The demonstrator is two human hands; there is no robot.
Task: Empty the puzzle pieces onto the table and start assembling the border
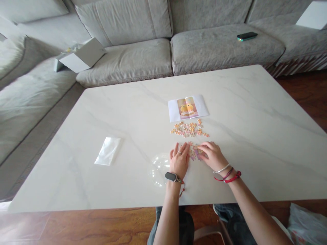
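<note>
Grey upholstered sofa point(143, 56) sections line the back and left of the room around a white marble-patterned table point(127, 190), seen from the head camera. On the tabletop, a printed sheet point(203, 106) showing a yellow figure lies beyond a loose spread of small jigsaw pieces point(188, 129), mostly orange, pink and cream. Nearer the person is a second cluster of pinkish and purple jigsaw pieces point(192, 153), lying between the two hands. The left hand point(179, 160) rests palm down at the cluster's left edge, fingers extended; the right hand point(212, 156) bends thumb and fingers over its right side, though whether a piece is pinched there I cannot tell. A clear plastic bag point(107, 151) lies well apart to the left. These pieces look very light, thin and fairly stiff, likely to skid on the glossy top; their narrow knobs could bend, so opposite edges of the body seem the best place to pinch.
</note>
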